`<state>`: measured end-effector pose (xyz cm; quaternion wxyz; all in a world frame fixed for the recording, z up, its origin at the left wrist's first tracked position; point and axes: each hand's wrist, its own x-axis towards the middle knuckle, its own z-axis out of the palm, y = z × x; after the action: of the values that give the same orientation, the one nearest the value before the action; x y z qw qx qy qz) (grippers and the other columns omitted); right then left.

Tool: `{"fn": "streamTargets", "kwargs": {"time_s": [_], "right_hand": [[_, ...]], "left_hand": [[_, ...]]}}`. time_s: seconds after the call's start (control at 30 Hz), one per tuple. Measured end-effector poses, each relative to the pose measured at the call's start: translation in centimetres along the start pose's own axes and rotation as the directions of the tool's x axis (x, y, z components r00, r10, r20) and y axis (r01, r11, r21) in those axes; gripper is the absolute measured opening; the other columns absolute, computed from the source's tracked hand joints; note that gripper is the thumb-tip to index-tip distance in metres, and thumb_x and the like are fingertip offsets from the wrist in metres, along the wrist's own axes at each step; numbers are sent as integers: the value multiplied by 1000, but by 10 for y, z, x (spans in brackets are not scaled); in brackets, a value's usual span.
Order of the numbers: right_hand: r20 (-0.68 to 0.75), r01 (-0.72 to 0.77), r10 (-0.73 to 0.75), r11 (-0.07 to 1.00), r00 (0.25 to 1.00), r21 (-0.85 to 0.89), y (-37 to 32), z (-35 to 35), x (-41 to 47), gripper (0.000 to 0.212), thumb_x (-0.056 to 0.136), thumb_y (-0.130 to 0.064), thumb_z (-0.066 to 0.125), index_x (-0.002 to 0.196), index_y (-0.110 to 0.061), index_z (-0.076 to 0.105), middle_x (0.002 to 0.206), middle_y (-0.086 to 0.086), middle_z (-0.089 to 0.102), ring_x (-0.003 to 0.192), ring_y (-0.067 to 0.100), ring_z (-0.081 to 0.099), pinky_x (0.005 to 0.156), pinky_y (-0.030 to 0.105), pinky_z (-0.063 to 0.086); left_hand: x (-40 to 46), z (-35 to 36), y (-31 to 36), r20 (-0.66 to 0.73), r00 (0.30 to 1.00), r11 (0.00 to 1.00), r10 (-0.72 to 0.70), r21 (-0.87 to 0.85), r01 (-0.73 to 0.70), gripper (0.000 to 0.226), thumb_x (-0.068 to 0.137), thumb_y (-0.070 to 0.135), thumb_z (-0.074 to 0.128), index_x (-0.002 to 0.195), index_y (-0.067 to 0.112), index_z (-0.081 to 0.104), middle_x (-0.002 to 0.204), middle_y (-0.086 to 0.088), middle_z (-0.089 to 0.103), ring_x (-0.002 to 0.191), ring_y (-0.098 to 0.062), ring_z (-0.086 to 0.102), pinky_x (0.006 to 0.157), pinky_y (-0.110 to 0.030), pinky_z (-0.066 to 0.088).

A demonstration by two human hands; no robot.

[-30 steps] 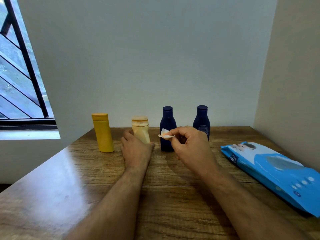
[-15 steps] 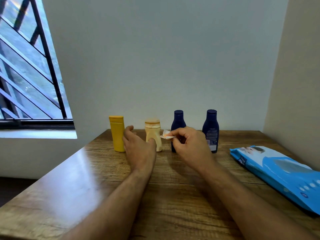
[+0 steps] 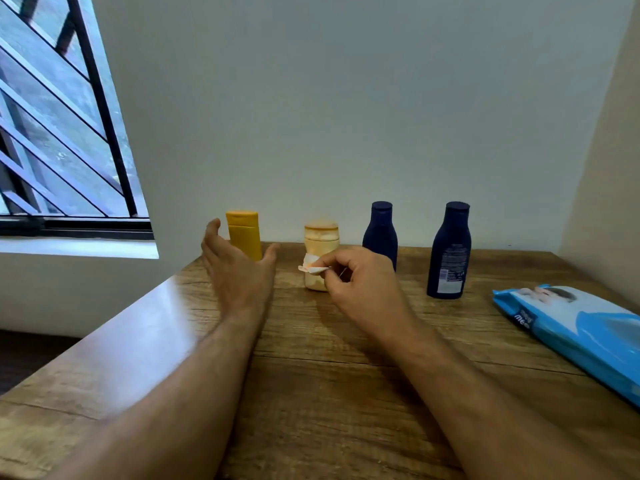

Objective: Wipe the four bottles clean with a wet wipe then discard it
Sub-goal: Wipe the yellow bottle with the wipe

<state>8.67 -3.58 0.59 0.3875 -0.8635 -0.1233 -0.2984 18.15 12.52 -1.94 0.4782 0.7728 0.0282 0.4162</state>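
Currently: four bottles upright in a row along the back of the wooden table (image 3: 311,393), wipe held in front of the cream one.

I see my right hand (image 3: 360,289) pinching a small folded wet wipe (image 3: 311,268), lying roughly flat, just before the cream bottle (image 3: 320,254). My left hand (image 3: 239,271) is spread wide, holding nothing, in front of the yellow bottle (image 3: 244,233). Two navy bottles (image 3: 381,233) (image 3: 448,251) stand well apart to the right. All long axes are vertical. Open tabletop lies toward me; a blue wipes pack (image 3: 571,334) lies near the right edge.
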Motion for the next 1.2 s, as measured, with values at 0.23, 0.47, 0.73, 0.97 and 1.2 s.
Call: {"fn": "streamTargets", "kwargs": {"time_s": [0.23, 0.47, 0.73, 0.97, 1.2], "right_hand": [[-49, -23, 27, 998, 998, 65, 4, 5, 6, 19, 92, -15, 65, 104, -25, 75, 99, -19, 61, 84, -9, 55, 74, -1, 42], [-83, 21, -15, 997, 996, 74, 2, 3, 2, 19, 91, -14, 66, 103, -26, 75, 102, -17, 64, 90, -13, 54, 74, -1, 43], [-262, 71, -48, 994, 964, 79, -11, -27, -11, 24, 89, -12, 68, 109, -24, 74, 97, -12, 68, 89, -2, 60, 72, 3, 47], [-254, 78, -65, 996, 965, 41, -17, -29, -19, 20, 90, -16, 68, 108, -22, 74, 96, -12, 66, 88, -3, 60, 73, 3, 47], [-222, 99, -90, 995, 971, 30, -11, -28, -17, 19, 88, -18, 69, 106, -23, 74, 94, -12, 66, 87, -3, 60, 72, 3, 46]], "left_hand": [[18, 14, -14, 46, 971, 968, -236, -81, 239, 97, 75, 50, 83, 150, 15, 32, 146, -8, 49, 131, -29, 49, 109, -44, 44], [10, 8, 0, 112, 968, 964, -226, -121, 239, 51, 78, 55, 79, 111, 23, 58, 102, 3, 64, 96, -23, 63, 89, -44, 54], [-38, -29, 51, 395, 900, 851, -183, -395, 346, 38, 71, 42, 88, 97, 21, 70, 86, 4, 75, 78, -10, 71, 65, -25, 52], [-63, -50, 62, 729, 671, 633, -136, -457, 625, 65, 66, 37, 85, 122, 10, 64, 93, -9, 76, 74, -22, 73, 56, -31, 57], [-67, -37, 59, 769, 640, 591, -5, -514, 622, 54, 82, 11, 81, 130, 18, 58, 116, -15, 74, 103, -38, 73, 87, -60, 58]]}}
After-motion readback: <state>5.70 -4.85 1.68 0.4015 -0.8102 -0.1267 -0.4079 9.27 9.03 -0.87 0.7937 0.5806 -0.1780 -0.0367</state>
